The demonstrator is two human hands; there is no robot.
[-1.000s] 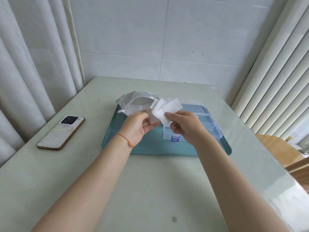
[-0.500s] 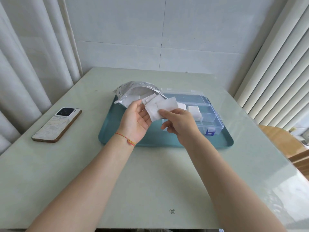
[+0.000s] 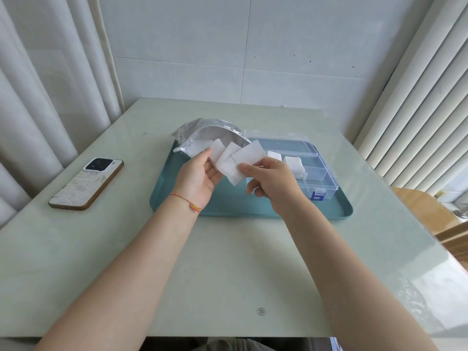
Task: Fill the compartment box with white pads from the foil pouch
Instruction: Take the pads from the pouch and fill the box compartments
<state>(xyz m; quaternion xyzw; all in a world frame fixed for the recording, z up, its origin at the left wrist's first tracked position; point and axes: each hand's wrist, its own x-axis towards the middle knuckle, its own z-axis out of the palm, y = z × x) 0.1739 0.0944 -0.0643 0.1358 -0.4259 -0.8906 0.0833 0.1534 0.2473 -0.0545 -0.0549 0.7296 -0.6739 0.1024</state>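
Above the teal tray (image 3: 177, 198) on the desk (image 3: 228, 262), the left hand (image 3: 200, 177) and right hand (image 3: 271, 183) together pinch a fan of white pads (image 3: 236, 160). At two o'clock the open compartment box (image 3: 319, 173) holds more pads. The foil pouch (image 3: 202, 134) lies at eleven o'clock.

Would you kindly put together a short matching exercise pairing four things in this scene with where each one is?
Things:
1. phone
2. foil pouch
3. compartment box
4. fanned white pads

Places:
A. right part of the teal tray, lid open
B. held between left hand and right hand
C. on the table, left of the tray
D. far left corner of the tray, mouth open

Pairs: 1-C, 2-D, 3-A, 4-B
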